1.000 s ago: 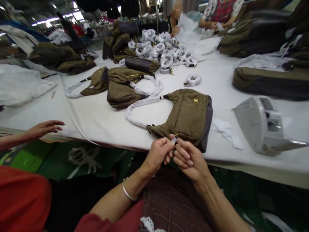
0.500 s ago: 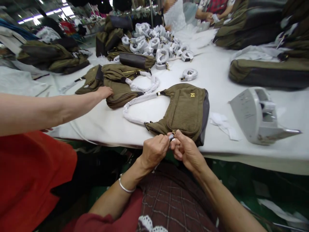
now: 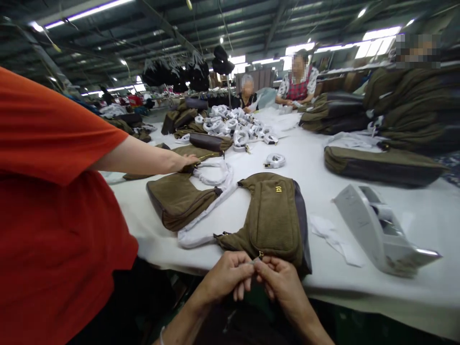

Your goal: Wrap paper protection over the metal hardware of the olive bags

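An olive corduroy shoulder bag (image 3: pixel 275 220) with a dark side panel and a small gold emblem lies at the table's near edge. Its strap (image 3: pixel 199 239) is wrapped in white material. At the bag's lower edge a gold zipper pull (image 3: pixel 261 255) hangs by my fingertips. My left hand (image 3: pixel 230 275) is closed in a pinch, its tips meeting those of my right hand (image 3: pixel 282 278). The right hand also pinches, at the end of the zipper pull. A tiny pale piece shows between the fingertips; its kind is too small to tell.
A white tape dispenser (image 3: pixel 377 230) and a crumpled white strip (image 3: pixel 336 239) lie to the right. Another olive bag (image 3: pixel 183 199) is at left, where a co-worker in red (image 3: pixel 72 215) reaches across. Wrapped straps (image 3: pixel 230 124) are heaped behind; bags (image 3: pixel 413 110) are piled at right.
My view has tilted up, showing more of the hall. The co-worker at left has come closer, and the bag there has shifted. My hands stay pinched by the zipper pull.
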A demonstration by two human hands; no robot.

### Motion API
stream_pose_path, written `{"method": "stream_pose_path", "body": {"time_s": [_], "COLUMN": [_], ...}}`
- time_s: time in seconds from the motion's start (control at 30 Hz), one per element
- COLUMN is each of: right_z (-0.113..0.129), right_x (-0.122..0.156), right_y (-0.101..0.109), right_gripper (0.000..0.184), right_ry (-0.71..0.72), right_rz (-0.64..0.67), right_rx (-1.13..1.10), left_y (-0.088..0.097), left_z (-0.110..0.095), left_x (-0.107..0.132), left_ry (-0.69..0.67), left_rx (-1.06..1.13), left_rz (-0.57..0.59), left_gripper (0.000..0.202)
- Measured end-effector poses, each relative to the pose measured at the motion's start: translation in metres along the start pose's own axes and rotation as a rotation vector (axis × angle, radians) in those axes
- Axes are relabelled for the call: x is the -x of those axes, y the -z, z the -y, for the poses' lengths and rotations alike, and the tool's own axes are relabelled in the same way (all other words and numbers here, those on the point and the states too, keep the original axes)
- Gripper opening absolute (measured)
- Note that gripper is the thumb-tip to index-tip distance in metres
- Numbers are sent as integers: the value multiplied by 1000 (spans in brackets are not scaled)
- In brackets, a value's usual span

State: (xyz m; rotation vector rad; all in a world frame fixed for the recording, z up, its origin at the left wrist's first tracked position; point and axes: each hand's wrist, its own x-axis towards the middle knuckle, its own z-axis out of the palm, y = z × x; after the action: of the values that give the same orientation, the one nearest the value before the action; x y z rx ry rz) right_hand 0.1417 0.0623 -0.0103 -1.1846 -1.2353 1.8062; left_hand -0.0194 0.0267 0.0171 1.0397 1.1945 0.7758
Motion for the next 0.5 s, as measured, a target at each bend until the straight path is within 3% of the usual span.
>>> {"method": "stream_pose_path", "body": {"time_s": [0.17,0.33,0.5], "right_z": [4,11,4], "right_x": [-1,0,-4], "right_y": [11,20,17], "right_gripper": [58,51,58], "right_ry": [4,42,38], "right_rz": [94,225,151], "right_rx": [65,66,88], "left_y": [-3,-10,-10], "left_z": [9,17,19], "left_x": [-8,-12,-11], "left_ry": [51,181,264], "left_rx": [305,650,845], "left_rz": [88,157,224], "left_gripper": [41,30,17]}}
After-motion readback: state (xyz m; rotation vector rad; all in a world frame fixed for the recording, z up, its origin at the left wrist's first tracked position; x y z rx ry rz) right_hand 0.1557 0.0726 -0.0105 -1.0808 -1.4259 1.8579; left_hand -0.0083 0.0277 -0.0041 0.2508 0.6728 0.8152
